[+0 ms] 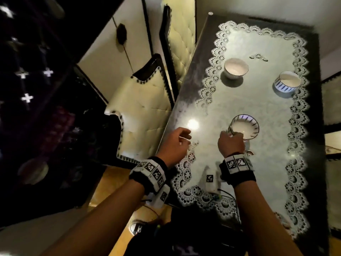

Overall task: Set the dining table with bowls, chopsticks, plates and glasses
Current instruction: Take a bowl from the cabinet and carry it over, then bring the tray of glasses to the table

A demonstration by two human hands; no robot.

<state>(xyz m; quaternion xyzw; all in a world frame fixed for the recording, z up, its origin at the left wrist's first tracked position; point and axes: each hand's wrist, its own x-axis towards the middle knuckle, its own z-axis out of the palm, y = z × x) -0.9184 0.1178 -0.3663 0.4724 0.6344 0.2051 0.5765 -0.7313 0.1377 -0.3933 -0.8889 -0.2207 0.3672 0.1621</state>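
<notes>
**Third bowl going down at the near place**

On my far left, a cream padded chair (pixel 140 111) is pushed up to the edge of the dark table (pixel 186 84). Next comes the left hand (pixel 174 145), hanging over that table edge with its fingers curled. A thin pale sliver shows at the fingertips, but I cannot tell whether it holds anything.

To its right, the right hand (pixel 230 144) grips the rim of the near bowl (pixel 247 126), fingers curled over the side nearest me. The bowl is over the lace cloth (pixel 258 163). I cannot tell if its foot is already down.

Farther back and to the right, a white bowl (pixel 236 68) and a blue-striped bowl (pixel 287 83) stand on the cloth, well apart from each other.

I judge we are in the bowl step, early in the task, with no chopsticks, plates or glasses laid out that I can see. The next move calls for seating this bowl flat, squared to the chair on the left, and letting the rim go cleanly so that it does not tip or drag the cloth.
</notes>
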